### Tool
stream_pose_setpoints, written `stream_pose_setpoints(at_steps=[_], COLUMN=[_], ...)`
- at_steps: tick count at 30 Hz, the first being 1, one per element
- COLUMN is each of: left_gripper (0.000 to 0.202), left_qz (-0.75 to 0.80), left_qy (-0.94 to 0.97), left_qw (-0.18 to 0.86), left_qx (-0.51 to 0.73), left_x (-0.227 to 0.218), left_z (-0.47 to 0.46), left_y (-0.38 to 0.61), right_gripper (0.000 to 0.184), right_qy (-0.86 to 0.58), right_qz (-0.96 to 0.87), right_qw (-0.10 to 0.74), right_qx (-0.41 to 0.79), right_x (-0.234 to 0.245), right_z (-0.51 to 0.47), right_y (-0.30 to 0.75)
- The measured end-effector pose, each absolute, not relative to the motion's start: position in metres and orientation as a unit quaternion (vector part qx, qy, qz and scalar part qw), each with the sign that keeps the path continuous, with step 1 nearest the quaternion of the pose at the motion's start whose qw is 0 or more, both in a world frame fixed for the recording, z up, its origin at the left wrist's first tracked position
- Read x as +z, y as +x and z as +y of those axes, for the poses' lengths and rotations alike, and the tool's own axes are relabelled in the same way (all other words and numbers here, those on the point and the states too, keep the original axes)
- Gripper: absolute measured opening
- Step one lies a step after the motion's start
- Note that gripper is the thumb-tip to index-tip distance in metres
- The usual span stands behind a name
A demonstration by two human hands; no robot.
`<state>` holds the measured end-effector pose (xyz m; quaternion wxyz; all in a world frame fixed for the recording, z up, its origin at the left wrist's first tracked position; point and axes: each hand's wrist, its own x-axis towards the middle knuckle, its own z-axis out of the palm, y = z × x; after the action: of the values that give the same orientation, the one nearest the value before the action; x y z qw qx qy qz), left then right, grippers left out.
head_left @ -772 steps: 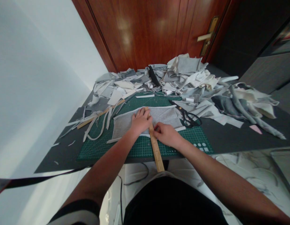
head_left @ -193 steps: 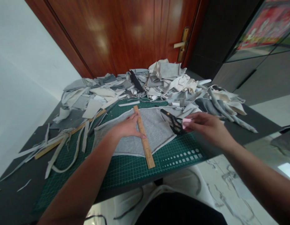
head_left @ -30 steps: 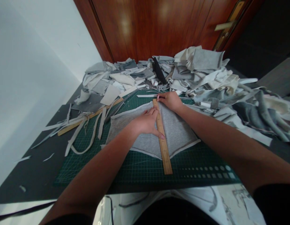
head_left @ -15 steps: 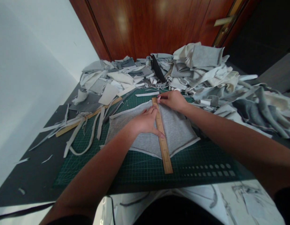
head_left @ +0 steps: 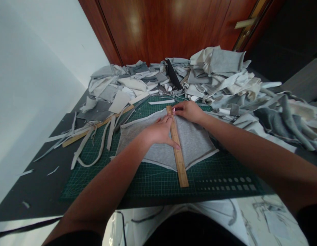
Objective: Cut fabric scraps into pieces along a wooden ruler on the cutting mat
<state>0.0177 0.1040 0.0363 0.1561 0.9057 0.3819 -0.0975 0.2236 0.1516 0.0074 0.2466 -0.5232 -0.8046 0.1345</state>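
Observation:
A grey piece of fabric (head_left: pixel 194 143) lies flat on a green cutting mat (head_left: pixel 153 186). Across its middle, running away from me, rests a wooden ruler (head_left: pixel 182 171) whose near end extends past the fabric. My left hand (head_left: pixel 162 131) presses down with fingers spread, its fingertips and thumb on the ruler. At the ruler's far end, my right hand (head_left: pixel 189 111) pinches a small pinkish-white piece (head_left: pixel 173 110) between thumb and fingers, close to the fabric's far edge. What exactly that piece is, I cannot make out.
Heaps of grey and cream fabric scraps (head_left: pixel 220 78) line the back and right. Left of the fabric lie a second wooden stick (head_left: pixel 77 139) and curling fabric strips (head_left: pixel 96 159). A white strip (head_left: pixel 162 102) lies behind the ruler. A wooden door (head_left: pixel 160 30) stands beyond.
The view has shifted very slightly. Both hands keep nearly the same places on the ruler and at its far end.

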Motion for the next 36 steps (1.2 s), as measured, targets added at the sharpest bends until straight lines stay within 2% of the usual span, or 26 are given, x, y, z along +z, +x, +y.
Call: stream_pose_setpoints(at_steps=[12,19,31,36], left_gripper=[0.144,0.136,0.135,0.129], left_qz=[0.383,0.38,0.386,0.389], left_qy=[0.903,0.905,0.903,0.902], left_qw=[0.167,0.163,0.155,0.154], left_qx=[-0.097,-0.098,-0.107,-0.108], left_x=[0.037,0.035,0.036,0.037], left_z=[0.104,0.106,0.105,0.105], left_y=[0.018,0.018,0.019,0.02], right_gripper=[0.026,0.027,0.028,0.027], right_qy=[-0.501,-0.473,-0.485,-0.447], right_qz=[-0.82,-0.84,-0.843,-0.861], right_qw=[0.22,0.213,0.168,0.179], right_qx=[0.168,0.162,0.164,0.161], right_x=[0.014,0.013,0.018,0.019], right_z=[0.136,0.13,0.126,0.11], right_y=[0.226,0.226,0.225,0.223])
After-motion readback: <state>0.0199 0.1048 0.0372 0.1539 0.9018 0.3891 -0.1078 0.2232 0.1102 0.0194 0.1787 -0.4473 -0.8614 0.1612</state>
